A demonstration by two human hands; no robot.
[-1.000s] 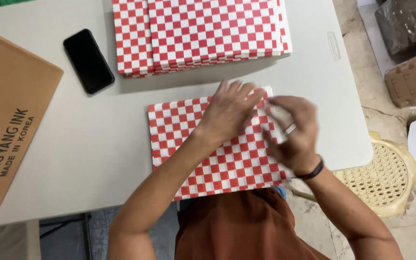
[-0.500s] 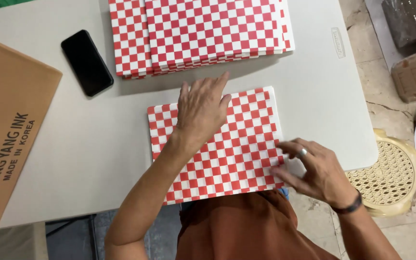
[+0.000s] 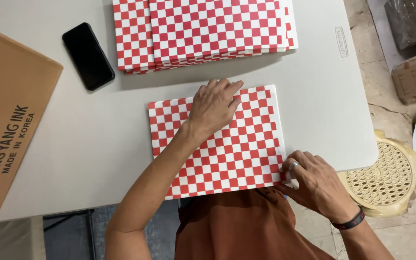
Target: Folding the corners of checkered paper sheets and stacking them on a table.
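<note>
Overhead, 1 red-and-white checkered sheet lies at the bench's near edge. Left hand rests flat on the sheet's far half, fingers spread, gripping nothing. Right hand, fingers bent, pinches the sheet's near right corner. More checkered sheets are stacked at the far edge, a black phone beside them.

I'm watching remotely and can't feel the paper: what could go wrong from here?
The checkered sheet overhangs the table's near edge, so it may skew or slide if the left hand lifts. The right hand at the corner could crease it crookedly. The phone lies near the stack.
</note>
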